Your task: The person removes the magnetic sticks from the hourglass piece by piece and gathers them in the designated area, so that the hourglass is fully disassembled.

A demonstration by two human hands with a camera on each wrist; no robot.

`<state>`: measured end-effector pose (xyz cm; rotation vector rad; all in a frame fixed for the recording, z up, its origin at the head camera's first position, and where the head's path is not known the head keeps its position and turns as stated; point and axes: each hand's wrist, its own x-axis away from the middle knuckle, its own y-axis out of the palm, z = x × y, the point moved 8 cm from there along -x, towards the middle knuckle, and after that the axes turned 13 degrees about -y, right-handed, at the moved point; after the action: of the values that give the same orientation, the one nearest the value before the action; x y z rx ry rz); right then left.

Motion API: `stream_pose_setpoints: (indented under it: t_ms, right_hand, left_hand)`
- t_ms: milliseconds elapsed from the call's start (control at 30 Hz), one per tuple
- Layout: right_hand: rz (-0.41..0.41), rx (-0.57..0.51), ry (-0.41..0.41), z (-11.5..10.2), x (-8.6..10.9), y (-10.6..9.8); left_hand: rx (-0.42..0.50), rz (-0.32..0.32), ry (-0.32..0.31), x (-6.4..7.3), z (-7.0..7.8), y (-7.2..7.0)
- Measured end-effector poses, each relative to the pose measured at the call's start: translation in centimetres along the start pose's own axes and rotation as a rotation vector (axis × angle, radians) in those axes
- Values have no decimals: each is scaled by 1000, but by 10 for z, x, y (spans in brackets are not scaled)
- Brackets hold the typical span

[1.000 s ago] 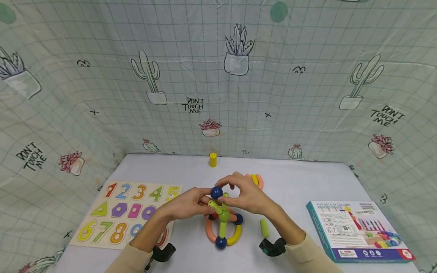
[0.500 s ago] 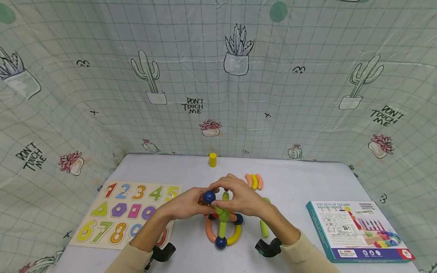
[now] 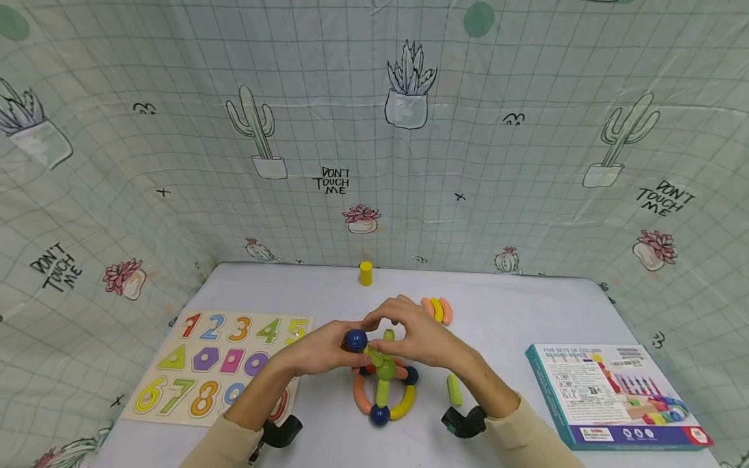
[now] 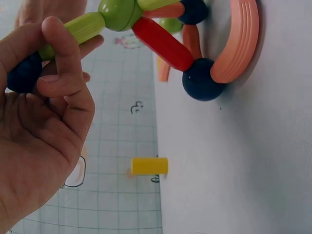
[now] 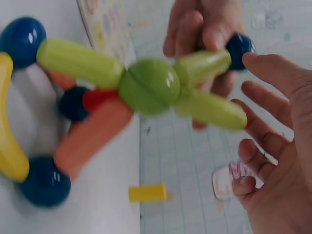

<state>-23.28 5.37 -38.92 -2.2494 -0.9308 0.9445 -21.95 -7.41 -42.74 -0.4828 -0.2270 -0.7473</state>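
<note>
A ball-and-stick toy model stands at the middle of the table, with a green ball (image 3: 385,369) joining green, red and orange rods above a base of curved pieces and blue balls (image 3: 379,415). My left hand (image 3: 324,348) pinches an upper green rod (image 5: 204,66) near its tip. At that tip sits a dark blue ball (image 3: 355,340), partly hidden by fingers in the left wrist view. My right hand (image 3: 421,335) reaches in from the other side, its thumb touching the blue ball and its other fingers loosely bent. A second green rod (image 5: 219,109) points up beside these fingers.
A number and shape puzzle board (image 3: 216,364) lies at left, partly under the left forearm. At right is a flat toy box (image 3: 614,396). A loose green rod (image 3: 454,390) lies by the right wrist. Curved pieces (image 3: 436,311) and a yellow cylinder (image 3: 365,273) are farther back.
The blue ball has moved left and slightly down, from between both hands to the tip of the green rod at the left hand. The right hand shifted left with it, then back slightly.
</note>
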Motion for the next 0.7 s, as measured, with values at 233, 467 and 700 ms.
stream_pose_setpoints:
  t_ms: [233,467,700]
  right_hand:
    - [-82,-47,162,21,20,0]
    - [-136,-76,194,26,28,9]
    - [-134,-79,185,26,29,10]
  left_hand:
    - [-5,10,-25,0,-1,-1]
    - [9,8,-22,1,-2,1]
    - [-5,15,-20,1,-2,1]
